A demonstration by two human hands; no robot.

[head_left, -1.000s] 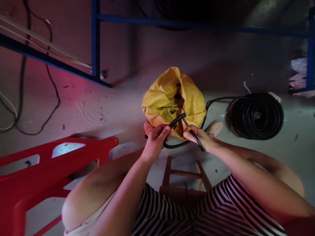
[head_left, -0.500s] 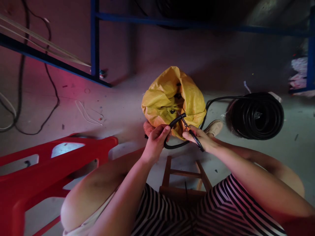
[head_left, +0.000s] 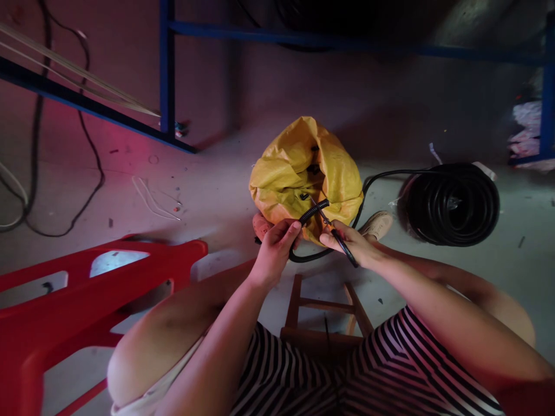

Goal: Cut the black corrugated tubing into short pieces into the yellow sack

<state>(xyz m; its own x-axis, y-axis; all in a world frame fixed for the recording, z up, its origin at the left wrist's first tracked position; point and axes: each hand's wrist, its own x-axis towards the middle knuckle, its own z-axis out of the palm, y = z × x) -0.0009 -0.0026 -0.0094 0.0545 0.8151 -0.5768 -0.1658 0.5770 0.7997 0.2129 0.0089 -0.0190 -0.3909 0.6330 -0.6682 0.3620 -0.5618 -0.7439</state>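
My left hand [head_left: 280,236] is closed around a ribbed black hose [head_left: 313,211], whose free end points up and to the right. In my right hand [head_left: 349,240] is a pair of black-handled scissors [head_left: 344,248]. Their metal blades cross the ribbed hose near its free end; whether they have cut into it cannot be made out. Directly beneath both hands sits a yellow sack [head_left: 281,167] with its mouth open and small black pieces [head_left: 304,197] inside. From below my left hand the hose loops under my right hand and runs right.
A large black hose coil [head_left: 455,205] lies on the floor to the right. On the left stands a red plastic stool [head_left: 104,277]. Blue metal frames [head_left: 167,75] cross the far side, and a wooden stool [head_left: 327,306] is between my legs. Loose cables [head_left: 38,127] lie far left.
The scissors' handles have come closer together in my right hand. The hose's free end has shifted slightly to the right; my left hand has hardly moved.
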